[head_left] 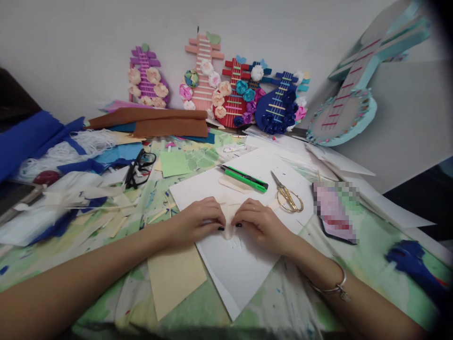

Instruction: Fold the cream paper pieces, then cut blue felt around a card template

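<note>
Between my two hands is a small cream piece of paper (229, 229), just above a large white sheet (226, 278). My left hand (205, 218) pinches its left side with thumb and fingers. On the other side, my right hand (260, 219) grips it the same way. Beyond my hands lies a green utility knife (244, 178), with a cream paper strip (233, 185) partly under it. Gold-handled scissors (287, 196) rest on the white sheet to the right. A larger cream sheet (175, 283) sticks out from beneath the white one at the left.
Decorated paper guitars (233, 101) lean along the wall. A phone (334, 212) and a blue glue gun (412, 259) lie at the right. Black glasses (140, 168), white string (78, 148) and paper scraps crowd the left. A green note (175, 163) sits near the brown paper (170, 125).
</note>
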The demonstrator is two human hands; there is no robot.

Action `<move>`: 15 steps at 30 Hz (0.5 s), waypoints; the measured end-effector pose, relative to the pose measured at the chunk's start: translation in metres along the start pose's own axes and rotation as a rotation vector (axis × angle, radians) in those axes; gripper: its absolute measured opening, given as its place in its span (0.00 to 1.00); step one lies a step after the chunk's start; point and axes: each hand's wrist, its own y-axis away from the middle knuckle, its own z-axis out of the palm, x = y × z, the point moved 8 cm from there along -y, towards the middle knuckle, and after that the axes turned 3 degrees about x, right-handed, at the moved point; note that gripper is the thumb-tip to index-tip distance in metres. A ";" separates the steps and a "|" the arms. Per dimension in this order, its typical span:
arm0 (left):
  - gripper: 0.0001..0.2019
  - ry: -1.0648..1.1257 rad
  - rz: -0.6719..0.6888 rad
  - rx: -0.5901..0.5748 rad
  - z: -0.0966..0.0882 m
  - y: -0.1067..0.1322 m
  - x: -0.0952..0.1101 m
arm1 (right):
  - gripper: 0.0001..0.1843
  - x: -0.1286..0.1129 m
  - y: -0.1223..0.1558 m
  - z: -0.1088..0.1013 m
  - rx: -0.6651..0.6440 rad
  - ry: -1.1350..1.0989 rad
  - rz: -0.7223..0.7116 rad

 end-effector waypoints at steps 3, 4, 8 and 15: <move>0.07 -0.061 -0.073 0.024 0.003 -0.001 -0.008 | 0.13 0.006 -0.002 0.006 0.003 0.022 0.079; 0.06 -0.077 -0.087 0.032 0.003 -0.002 -0.010 | 0.12 0.008 -0.002 0.007 0.010 0.015 0.103; 0.05 -0.090 -0.138 0.073 0.002 -0.002 -0.016 | 0.10 0.016 -0.002 0.007 0.041 -0.042 0.207; 0.05 -0.037 -0.246 0.118 0.000 -0.001 -0.021 | 0.11 0.022 -0.001 0.008 0.033 -0.096 0.282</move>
